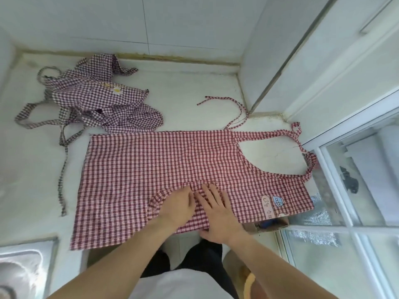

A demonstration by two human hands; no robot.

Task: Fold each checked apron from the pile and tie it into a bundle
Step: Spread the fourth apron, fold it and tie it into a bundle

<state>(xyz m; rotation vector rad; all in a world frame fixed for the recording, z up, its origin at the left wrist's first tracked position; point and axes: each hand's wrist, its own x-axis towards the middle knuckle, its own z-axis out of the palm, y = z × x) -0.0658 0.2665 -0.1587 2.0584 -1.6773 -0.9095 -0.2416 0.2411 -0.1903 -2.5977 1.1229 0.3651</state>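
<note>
One red checked apron lies spread flat on the worktop. One pile of crumpled purple checked aprons sits at the far left; how many aprons are in it cannot be told. Two hands rest on the spread apron: the left hand and the right hand. One daisy patch shows on the pile. Two patches show on the spread apron's near right. One steel sink sits near left.

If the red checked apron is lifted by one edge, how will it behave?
Probably floppy: the red checked apron already wrinkles under the left hand and right hand. Its thin straps would likely dangle and tangle. It seems light.
</note>
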